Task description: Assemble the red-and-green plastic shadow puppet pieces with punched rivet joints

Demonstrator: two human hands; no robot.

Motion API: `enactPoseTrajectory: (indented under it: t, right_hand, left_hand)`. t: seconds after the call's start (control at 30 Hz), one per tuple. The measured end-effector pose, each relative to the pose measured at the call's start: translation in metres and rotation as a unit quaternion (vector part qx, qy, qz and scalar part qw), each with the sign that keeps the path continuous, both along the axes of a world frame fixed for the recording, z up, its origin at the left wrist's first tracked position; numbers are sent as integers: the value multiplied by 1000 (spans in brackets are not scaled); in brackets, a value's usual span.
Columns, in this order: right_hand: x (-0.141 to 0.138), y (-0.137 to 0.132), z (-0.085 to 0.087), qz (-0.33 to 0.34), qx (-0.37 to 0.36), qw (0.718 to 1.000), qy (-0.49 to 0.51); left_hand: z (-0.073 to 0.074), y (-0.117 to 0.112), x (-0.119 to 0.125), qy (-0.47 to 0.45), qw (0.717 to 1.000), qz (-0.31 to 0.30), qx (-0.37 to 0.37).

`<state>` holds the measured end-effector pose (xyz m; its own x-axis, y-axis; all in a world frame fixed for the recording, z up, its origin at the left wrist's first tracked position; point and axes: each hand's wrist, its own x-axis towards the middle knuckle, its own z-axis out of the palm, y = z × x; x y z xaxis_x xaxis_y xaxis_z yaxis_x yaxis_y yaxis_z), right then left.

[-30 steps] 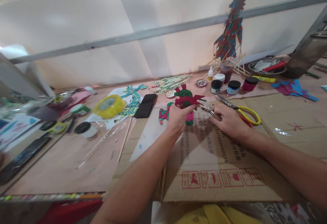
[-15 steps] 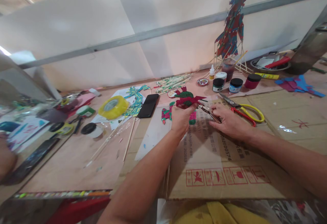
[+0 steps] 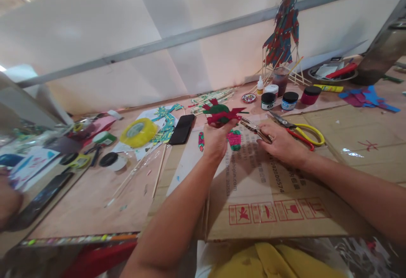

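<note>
Two hands work on a small red and green cut-out (image 3: 222, 114) above a flat cardboard sheet (image 3: 285, 185).

The left hand (image 3: 215, 140) is closed around the lower part of the cut-out and holds it raised over the far edge of the cardboard, with the pointed tips to the right. The right hand (image 3: 281, 144) grips metal pliers (image 3: 255, 129), and their tip is just beside the cut-out; I cannot tell if it touches it. A pink and green piece (image 3: 234, 139) lies on the cardboard between the hands. Yellow-handled scissors (image 3: 301, 133) lie just beside the right hand. Further left, a black phone (image 3: 182, 129) and a yellow tape roll (image 3: 138, 131) rest on the table.
</note>
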<state>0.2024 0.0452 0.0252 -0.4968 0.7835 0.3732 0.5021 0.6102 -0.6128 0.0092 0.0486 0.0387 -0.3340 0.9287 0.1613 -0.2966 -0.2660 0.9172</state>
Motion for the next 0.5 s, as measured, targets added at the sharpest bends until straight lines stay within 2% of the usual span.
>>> enactPoseTrajectory:
  t: [0.1, 0.17, 0.27, 0.33, 0.4, 0.43, 0.5]
  right_hand:
    - [8, 5, -2, -47, 10, 997, -54]
    - [13, 9, 0, -74, -4, 990, -117]
    - [19, 14, 6, -104, -40, 973, -203]
    - [22, 18, 9, -113, -60, 961, -246]
    - [25, 21, 11, -122, -59, 950, -283]
    - [26, 23, 11, -127, -53, 944, -298]
    - [27, 25, 10, -132, -40, 937, -321]
  left_hand:
    - [9, 3, -12, -37, 998, 7, 43]
    - [15, 4, -23, -39, 999, -12, 34]
    - [21, 2, -38, 57, 988, -134, -58]
    - [19, -1, -41, 152, 948, -251, -120]
    - [12, -5, -36, 223, 892, -353, -170]
    - [7, -6, -32, 243, 869, -384, -196]
    - [-3, -8, -22, 284, 836, -406, -235]
